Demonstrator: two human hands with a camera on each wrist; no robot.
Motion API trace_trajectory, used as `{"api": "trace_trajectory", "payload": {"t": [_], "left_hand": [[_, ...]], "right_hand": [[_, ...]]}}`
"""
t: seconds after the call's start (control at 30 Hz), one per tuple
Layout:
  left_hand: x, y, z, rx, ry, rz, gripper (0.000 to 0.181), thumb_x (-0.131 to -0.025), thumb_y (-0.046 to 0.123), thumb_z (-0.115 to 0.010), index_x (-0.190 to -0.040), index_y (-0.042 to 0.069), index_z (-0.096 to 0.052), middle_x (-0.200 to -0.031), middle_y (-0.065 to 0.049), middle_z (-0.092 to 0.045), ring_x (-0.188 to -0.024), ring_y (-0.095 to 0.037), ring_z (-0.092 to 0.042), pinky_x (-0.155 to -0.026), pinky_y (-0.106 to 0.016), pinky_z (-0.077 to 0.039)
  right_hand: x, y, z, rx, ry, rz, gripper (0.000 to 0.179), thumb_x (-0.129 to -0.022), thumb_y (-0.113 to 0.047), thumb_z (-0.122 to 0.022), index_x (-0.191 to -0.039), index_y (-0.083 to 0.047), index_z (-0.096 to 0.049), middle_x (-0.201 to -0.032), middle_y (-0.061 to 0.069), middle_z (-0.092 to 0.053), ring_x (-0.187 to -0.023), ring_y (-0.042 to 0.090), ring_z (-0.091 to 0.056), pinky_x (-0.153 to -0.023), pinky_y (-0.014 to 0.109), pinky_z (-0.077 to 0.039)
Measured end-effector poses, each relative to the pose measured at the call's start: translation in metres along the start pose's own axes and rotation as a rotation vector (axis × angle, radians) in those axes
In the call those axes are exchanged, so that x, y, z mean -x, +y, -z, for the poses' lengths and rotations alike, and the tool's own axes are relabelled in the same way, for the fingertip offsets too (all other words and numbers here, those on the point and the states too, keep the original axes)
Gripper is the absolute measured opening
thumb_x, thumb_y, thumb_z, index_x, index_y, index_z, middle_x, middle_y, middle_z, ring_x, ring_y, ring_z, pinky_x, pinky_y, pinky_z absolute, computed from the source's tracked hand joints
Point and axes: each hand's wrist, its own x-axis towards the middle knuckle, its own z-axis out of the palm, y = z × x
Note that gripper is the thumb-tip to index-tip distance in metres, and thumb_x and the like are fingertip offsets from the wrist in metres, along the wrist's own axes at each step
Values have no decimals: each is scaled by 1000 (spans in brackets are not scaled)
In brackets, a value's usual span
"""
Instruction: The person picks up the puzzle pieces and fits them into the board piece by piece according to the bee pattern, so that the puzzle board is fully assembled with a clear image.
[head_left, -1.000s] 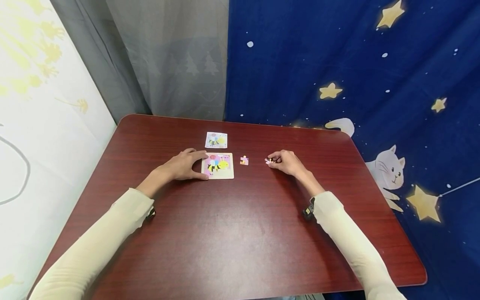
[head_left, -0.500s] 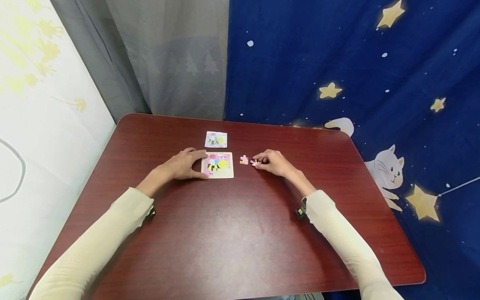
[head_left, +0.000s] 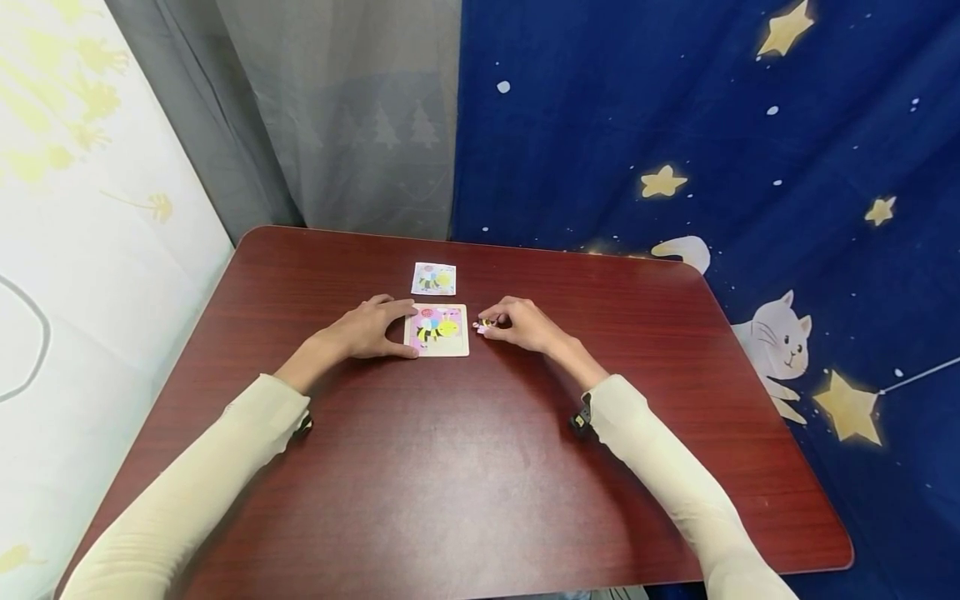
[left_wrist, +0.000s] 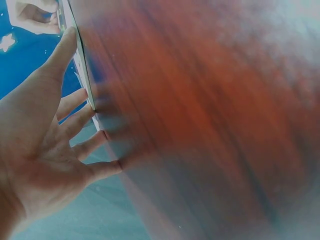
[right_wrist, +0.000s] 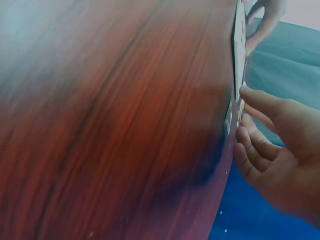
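In the head view, a square puzzle board (head_left: 442,350) with a bee picture lies mid-table. A pale bare patch shows at its lower right. My left hand (head_left: 367,329) rests at the board's left side, thumb on the near corner and index finger at the far corner; the left wrist view shows these fingers long and spread. Just right of the board, my right hand (head_left: 525,323) pinches a puzzle piece (head_left: 481,327) between thumb and fingers. Beneath it, a second piece (right_wrist: 228,120) appears on the table in the right wrist view, though the head view hides it.
A paper card (head_left: 433,279) with the same bee picture lies behind the board. The dark red table (head_left: 450,483) extends toward me and to both sides. Grey and blue curtains (head_left: 570,125) hang behind its far edge.
My right hand has moved left with the puzzle piece, from well right of the loose piece to over it, close to the board. The left hand has stayed in place.
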Motion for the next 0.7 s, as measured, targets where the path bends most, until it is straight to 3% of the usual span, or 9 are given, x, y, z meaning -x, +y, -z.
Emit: {"api": "trace_trajectory", "payload": {"t": [0.7], "left_hand": [[-1, -2, -1, -14, 0, -12, 87, -84, 62, -80, -153, 16, -52, -159, -11, -46, -147, -41, -36, -110, -65, -38]], "right_hand": [[-21, -32, -29, -41, -43, 162, 30, -95, -20, -79, -124, -10, -77, -107, 6, -69, -95, 17, -63, -84, 32, -52]]}}
